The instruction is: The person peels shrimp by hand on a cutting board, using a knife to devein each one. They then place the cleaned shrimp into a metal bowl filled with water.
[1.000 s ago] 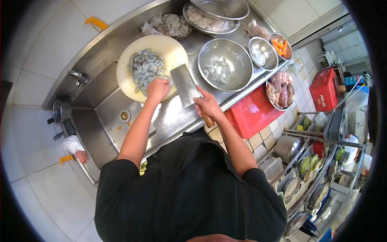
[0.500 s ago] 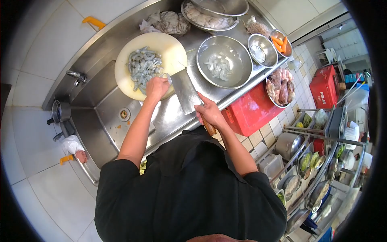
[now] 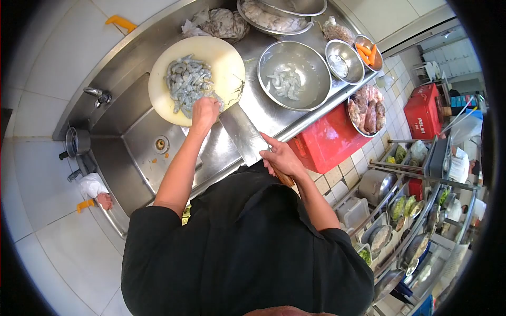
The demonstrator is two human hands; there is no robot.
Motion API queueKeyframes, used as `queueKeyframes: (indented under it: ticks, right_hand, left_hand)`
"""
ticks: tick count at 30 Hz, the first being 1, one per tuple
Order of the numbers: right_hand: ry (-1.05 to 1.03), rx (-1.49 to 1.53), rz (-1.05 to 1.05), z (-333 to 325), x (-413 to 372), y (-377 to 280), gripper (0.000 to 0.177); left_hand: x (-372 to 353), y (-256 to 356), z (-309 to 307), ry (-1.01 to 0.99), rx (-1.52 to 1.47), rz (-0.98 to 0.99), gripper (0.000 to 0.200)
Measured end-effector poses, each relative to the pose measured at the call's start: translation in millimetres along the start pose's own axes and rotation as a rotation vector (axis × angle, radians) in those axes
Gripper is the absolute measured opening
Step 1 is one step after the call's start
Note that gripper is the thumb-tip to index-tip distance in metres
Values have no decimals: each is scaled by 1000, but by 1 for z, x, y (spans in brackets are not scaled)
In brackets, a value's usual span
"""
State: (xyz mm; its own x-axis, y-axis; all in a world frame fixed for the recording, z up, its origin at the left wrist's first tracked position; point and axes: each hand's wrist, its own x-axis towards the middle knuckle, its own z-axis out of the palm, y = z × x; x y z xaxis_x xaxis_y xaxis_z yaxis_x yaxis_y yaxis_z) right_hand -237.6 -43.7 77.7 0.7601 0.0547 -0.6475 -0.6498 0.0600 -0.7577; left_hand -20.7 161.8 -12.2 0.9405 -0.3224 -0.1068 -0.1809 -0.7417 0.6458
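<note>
A pile of grey, raw shrimp (image 3: 187,79) lies on a round, cream-coloured cutting board (image 3: 225,59). My left hand (image 3: 204,113) is closed at the board's near edge, its fingers pinching a shrimp that they mostly cover. My right hand (image 3: 282,159) grips the wooden handle of a cleaver (image 3: 242,132). The cleaver's broad blade points toward the board, its far corner close to the board's edge beside my left hand. Dark scraps (image 3: 237,94) cling to the board's right side. Pale shrimp (image 3: 285,81) sit in water in a steel bowl (image 3: 260,79) right of the board.
A steel sink (image 3: 142,174) with a tap (image 3: 98,95) lies left. Behind and to the right are a small steel bowl (image 3: 345,63), carrots (image 3: 366,52) and a bagged item (image 3: 226,23). A red cooler (image 3: 329,139) stands below the counter, a meat-filled bowl (image 3: 367,111) at its corner.
The cleaver has drawn back, its blade lower and nearer my body. My left hand stays pinched at the board's edge, and the view has shifted slightly.
</note>
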Motion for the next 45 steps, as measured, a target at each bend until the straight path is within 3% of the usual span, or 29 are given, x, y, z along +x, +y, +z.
queueKeyframes:
  ticks: [10, 17, 22, 28, 35, 37, 39, 41, 45]
  right_hand:
    - [100, -45, -7, 3, 13, -16, 69]
    - [229, -242, -100, 8, 7, -22, 68]
    - [205, -244, -92, 8, 11, -16, 67]
    - [238, -276, -112, 6, 13, -9, 66]
    - [225, -210, -77, 6, 12, -6, 67]
    - [223, -187, -73, 6, 14, -6, 67]
    - [210, -157, -71, 5, 15, -4, 68]
    - [220, -174, -98, 5, 14, -3, 67]
    - [297, -208, -161, 5, 8, 1, 67]
  left_hand:
    - [1, -1, -2, -11, -86, -13, 17]
    - [5, -2, -5, -54, -36, -60, 22]
    - [8, 18, -17, -158, 54, -183, 30]
    - [15, 16, -11, -221, 254, -135, 28]
    - [17, 26, -51, -182, 144, -135, 32]
    - [9, 52, -44, -114, -160, 2, 48]
    - [-8, 74, -27, -91, -394, 332, 65]
    - [-22, 82, -20, -69, -166, 541, 71]
    - [-26, 47, -39, -125, -79, 288, 47]
